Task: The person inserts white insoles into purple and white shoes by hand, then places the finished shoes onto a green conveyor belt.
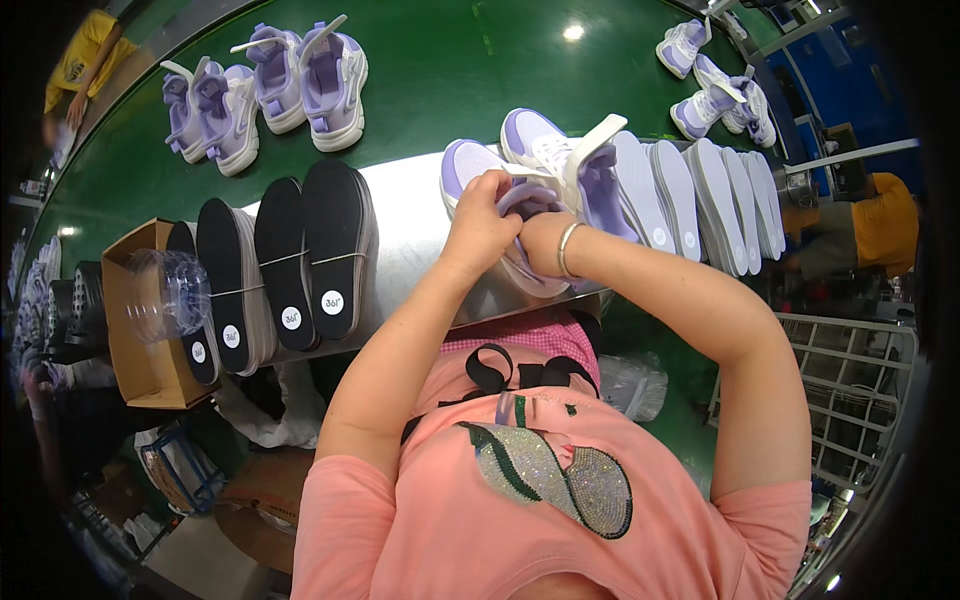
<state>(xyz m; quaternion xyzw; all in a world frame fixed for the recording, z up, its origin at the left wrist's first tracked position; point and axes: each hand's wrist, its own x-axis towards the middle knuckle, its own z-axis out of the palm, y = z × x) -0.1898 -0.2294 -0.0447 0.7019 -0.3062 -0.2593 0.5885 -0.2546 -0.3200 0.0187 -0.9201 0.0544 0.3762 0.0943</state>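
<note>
A white and lilac sneaker (466, 165) stands on the metal strip in front of me, toe pointing away. My left hand (482, 222) is closed on the edge of its opening, beside the tongue. Reaching inside the same shoe is my right hand (545, 240); its fingers are hidden in there, so I cannot tell what they hold. A second sneaker (603, 200) of the same kind touches it on the right, its white strap sticking up. Farther right, stacks of white insoles (645, 190) lie in a row. Bundled black insoles (335, 240) are on the left.
An open cardboard box (150, 340) holding clear plastic pieces (170, 290) stands at the left end. More lilac sneakers sit on the green belt (430, 70), at far left (335, 85) and far right (700, 105). A white wire rack (840, 370) stands at right; people in yellow and orange are beyond.
</note>
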